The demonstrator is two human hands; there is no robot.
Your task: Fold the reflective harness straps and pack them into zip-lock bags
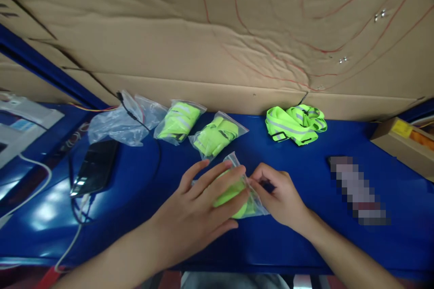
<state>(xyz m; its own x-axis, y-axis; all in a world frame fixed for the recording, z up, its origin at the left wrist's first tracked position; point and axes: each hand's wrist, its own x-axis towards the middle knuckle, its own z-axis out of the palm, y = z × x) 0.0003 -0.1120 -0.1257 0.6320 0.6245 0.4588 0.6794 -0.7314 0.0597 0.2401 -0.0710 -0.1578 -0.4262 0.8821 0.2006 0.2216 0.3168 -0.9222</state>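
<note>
On the blue table (305, 235) lies a clear plastic bag (252, 203) holding a folded neon-yellow reflective vest. My left hand (200, 207) presses flat on top of the bag and the vest inside it. My right hand (280, 196) pinches the bag's open edge at its right side. Two more bagged vests (179, 121) (217, 135) lie farther back. A loose, unbagged vest (295, 123) sits at the back right.
A heap of empty clear bags (122, 122) lies at the back left beside a black phone (96, 165) with cables. A cardboard wall (237, 31) stands behind the table. A small cardboard box (403, 142) sits at the right edge.
</note>
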